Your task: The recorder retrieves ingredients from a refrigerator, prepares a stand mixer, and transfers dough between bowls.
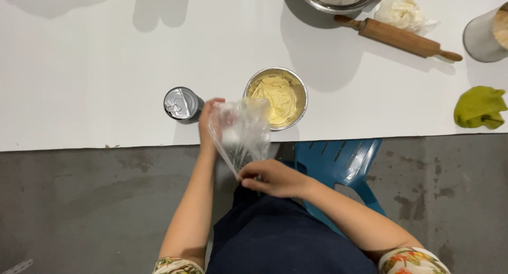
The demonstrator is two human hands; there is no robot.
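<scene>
Right hand (275, 177) pinches the narrow tip of a clear plastic bag (241, 133) while left hand (207, 120) grips its wide mouth, holding the crinkled, apparently empty cone stretched taut beside the small bowl (301, 94) of pale yellow cream at the table (95, 83) edge.

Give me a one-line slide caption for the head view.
Both hands, left hand and right hand, hold a clear plastic bag beside a bowl of yellow cream.

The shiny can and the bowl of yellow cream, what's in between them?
In the head view, the left hand and the top of the clear plastic bag it holds sit between the can and the bowl.
</scene>
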